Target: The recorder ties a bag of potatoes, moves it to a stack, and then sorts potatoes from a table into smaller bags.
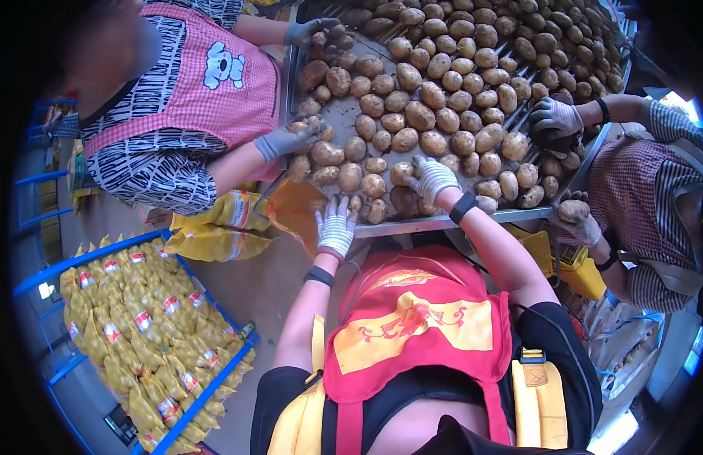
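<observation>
Both my hands wear striped knit gloves at the near edge of a metal sorting table covered with potatoes. My right hand reaches over the edge, its thumb and forefinger closed around a potato. At the near left corner, my left hand lies palm down with its fingers apart. A small potato is close by its fingertips; whether they touch is unclear. Just left of that hand, an orange mesh bag hangs open at the table's corner. A blurred potato shows at its mouth.
A co-worker's gloved hands handle potatoes on the left. Another co-worker's gloved hand reaches in from the right, the other holding a potato. Filled yellow mesh bags fill a blue-framed cart; more bags lie beside the table.
</observation>
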Available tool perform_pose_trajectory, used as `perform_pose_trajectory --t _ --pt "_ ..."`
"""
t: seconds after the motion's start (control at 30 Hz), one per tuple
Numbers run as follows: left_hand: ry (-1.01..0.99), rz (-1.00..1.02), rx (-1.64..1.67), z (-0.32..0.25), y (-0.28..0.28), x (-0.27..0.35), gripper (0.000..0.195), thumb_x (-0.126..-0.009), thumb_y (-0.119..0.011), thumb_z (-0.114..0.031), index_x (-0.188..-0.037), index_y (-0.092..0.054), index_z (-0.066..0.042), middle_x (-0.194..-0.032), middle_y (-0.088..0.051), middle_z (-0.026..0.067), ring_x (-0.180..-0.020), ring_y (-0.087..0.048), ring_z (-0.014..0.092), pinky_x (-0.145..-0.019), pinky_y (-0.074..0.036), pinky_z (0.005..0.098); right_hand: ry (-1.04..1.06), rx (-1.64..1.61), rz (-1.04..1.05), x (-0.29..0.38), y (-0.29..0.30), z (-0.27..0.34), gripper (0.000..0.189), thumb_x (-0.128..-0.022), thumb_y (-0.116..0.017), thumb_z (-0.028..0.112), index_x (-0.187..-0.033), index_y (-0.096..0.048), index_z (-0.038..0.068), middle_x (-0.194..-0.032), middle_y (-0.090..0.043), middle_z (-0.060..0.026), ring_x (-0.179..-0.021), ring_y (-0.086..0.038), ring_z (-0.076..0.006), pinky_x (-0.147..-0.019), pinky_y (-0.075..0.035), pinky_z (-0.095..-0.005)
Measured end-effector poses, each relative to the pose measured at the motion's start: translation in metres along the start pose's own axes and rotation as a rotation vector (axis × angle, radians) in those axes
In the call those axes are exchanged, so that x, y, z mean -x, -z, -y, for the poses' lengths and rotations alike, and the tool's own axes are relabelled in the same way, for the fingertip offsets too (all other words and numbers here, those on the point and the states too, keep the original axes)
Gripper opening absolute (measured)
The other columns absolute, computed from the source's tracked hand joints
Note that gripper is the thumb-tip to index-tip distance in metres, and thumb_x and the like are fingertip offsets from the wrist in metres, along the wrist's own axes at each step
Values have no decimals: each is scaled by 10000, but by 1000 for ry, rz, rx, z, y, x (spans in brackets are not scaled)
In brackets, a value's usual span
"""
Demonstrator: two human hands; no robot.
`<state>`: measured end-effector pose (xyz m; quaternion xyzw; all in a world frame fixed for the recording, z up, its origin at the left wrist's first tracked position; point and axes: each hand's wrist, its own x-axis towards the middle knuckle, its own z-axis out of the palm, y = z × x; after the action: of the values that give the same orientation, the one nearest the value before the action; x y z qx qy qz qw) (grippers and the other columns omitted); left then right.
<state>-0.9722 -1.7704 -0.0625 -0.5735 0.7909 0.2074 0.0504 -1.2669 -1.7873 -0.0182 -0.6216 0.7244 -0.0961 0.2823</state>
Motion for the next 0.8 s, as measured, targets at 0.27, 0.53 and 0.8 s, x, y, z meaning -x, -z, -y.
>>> perform_pose_trajectory --t 0.27,0.53,0.8 --pt "79 11 145 -8 7 -4 515 -927 -517 -273 -1398 -399 -100 -1452 -385 180 -1323 -387 361 -1108 -278 489 195 202 -90 -40 7 23 385 -835 -637 249 -1190 -578 114 -1127 -590 -159 -1054 -583 -325 -907 -473 -452" --pt "57 24 193 -7 23 -1 450 -928 -504 -210 -1356 -443 -83 -1432 -420 174 -1207 -497 373 -1022 -389 478 231 475 -50 -82 27 15 353 -820 -584 114 -1173 -575 138 -1085 -579 -145 -1020 -577 -299 -829 -475 -421" --pt "-111 -301 337 -32 39 -9 412 -929 -534 -205 -1318 -493 -75 -1295 -529 161 -1204 -494 336 -1026 -377 453 -455 -1547 243 22 18 6 617 -828 -718 369 -1298 -467 58 -1194 -548 -76 -1079 -564 -227 -835 -544 -381"
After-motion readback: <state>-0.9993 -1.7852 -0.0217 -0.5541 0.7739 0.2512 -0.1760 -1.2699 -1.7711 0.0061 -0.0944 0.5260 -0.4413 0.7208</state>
